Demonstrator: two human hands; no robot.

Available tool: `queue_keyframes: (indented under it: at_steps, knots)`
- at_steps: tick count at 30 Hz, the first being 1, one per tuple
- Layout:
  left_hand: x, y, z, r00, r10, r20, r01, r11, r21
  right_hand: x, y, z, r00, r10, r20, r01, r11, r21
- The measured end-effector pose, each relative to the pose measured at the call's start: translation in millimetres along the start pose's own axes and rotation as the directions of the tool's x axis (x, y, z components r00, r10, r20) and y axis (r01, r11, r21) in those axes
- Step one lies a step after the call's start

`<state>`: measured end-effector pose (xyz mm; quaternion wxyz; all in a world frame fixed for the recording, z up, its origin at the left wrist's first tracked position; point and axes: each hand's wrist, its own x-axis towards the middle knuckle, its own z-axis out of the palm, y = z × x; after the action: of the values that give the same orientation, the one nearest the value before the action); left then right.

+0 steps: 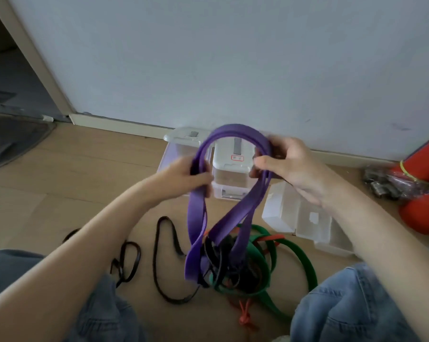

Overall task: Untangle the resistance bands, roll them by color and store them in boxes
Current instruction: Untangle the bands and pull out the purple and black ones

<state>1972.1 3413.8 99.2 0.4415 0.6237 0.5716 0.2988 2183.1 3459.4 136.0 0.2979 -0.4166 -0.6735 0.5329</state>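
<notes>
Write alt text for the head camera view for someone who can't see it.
Both hands, left hand and right hand, hold up a purple band whose lower loops hang into a tangle of green band, orange and black bands on a wooden floor. Clear plastic boxes sit by the wall.

The band pile (235, 265) lay on the floor (60, 183). Behind it stood the lidded boxes (233, 164); right of it lay an open box (304, 218).

Wooden floor (72, 174) (bands (257, 262), boxes (229, 169))
</notes>
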Motion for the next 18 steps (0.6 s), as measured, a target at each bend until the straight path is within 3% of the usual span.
queue_keyframes:
  at_steps: [2, 4, 5, 6, 7, 8, 10, 12, 14, 15, 16, 18]
  knots:
    - [4, 9, -23, 0.972, 0.027, -0.232, -0.064, 0.986, -0.156, -2, 4, 1, 0.987, 0.127, 0.096, -0.123, 0.992, -0.039]
    - [9, 4, -31, 0.929, -0.034, -0.368, 0.035, 0.999, -0.003, -6, 4, 11, 0.96, 0.164, 0.228, -0.193, 0.975, 0.109]
    - [10, 0, -29, 0.919, -0.093, -0.384, 0.185, 0.96, 0.21, -6, 2, 16, 0.958, 0.136, 0.252, -0.186, 0.964, 0.188]
    - [9, -6, -22, 0.91, -0.151, -0.385, 0.316, 0.855, 0.411, -5, 1, 18, 0.966, 0.101, 0.237, -0.161, 0.955, 0.25]
    - [7, -11, -13, 0.915, -0.175, -0.364, 0.361, 0.76, 0.54, -4, -1, 20, 0.975, 0.075, 0.207, -0.134, 0.947, 0.292]
    - [7, -16, -5, 0.932, -0.168, -0.32, 0.336, 0.732, 0.593, -3, -3, 20, 0.982, 0.058, 0.18, -0.115, 0.94, 0.322]
    - [6, -16, 1, 0.958, -0.094, -0.272, 0.236, 0.794, 0.559, -2, -4, 20, 0.987, 0.03, 0.157, -0.09, 0.918, 0.386]
    - [6, -13, -10, 0.925, -0.05, -0.376, 0.268, 0.787, 0.555, -3, -5, 23, 0.984, -0.001, 0.175, -0.081, 0.887, 0.455]
    - [4, -9, -19, 0.897, -0.137, -0.42, 0.312, 0.87, 0.382, -3, -7, 23, 0.98, -0.017, 0.196, -0.088, 0.851, 0.517]
    - [1, -5, -18, 0.917, -0.232, -0.325, 0.299, 0.938, 0.175, -2, -8, 23, 0.98, -0.022, 0.196, -0.089, 0.836, 0.541]
    - [-3, -1, -11, 0.945, -0.298, -0.137, 0.288, 0.954, -0.088, -1, -9, 21, 0.983, -0.027, 0.182, -0.08, 0.826, 0.558]
    - [-8, -1, 14, 0.941, -0.237, 0.24, 0.324, 0.831, -0.452, 1, -10, 19, 0.993, -0.032, 0.116, -0.041, 0.818, 0.574]
